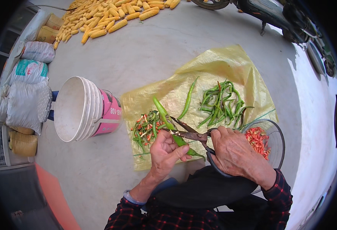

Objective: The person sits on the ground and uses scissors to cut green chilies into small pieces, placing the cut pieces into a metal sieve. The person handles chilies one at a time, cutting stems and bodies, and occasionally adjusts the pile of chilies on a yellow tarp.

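Note:
My left hand (166,153) is closed around the lower part of a long green chili pepper (162,110), whose tip points away from me. In my right hand (235,153) is a pair of dark, worn scissors (200,136), its blades spread and crossing the pepper just above my left fingers. Pale bits cling to one blade. Beneath my hands a yellow plastic sheet (230,63) carries a heap of green chilies (222,105), one separate green chili (188,99) and a pile of green and red pepper scraps (143,130).
A wire basket (282,147) with red pepper pieces (257,141) stands right of my right hand. Left of the sheet is a white and pink bucket (109,113). Corn cobs (118,25) lie heaped at the back, a motorbike (268,15) stands far right, and sacks (26,105) line the left.

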The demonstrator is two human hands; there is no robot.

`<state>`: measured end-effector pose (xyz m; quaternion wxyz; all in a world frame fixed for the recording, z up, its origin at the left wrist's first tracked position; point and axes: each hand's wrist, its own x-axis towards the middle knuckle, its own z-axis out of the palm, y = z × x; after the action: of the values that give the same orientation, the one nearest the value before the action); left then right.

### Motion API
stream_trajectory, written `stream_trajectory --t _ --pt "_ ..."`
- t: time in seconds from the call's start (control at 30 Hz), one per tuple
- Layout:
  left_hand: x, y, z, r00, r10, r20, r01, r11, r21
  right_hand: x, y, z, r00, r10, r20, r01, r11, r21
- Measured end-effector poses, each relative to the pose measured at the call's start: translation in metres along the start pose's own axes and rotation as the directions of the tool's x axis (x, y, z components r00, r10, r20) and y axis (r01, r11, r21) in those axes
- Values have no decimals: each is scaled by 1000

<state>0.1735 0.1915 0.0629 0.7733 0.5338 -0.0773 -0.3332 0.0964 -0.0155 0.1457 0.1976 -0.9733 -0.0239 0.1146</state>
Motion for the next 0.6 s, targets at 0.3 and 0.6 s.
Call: stream_trajectory --t 0.3,0.6 --pt "-23 3 -12 998 6 -64 -4 1000 20 21 -31 38 996 -75 39 78 994 -75" --pt "-46 -15 -29 991 -16 -133 17 1000 6 24 -35 57 983 -164 84 167 985 -30"
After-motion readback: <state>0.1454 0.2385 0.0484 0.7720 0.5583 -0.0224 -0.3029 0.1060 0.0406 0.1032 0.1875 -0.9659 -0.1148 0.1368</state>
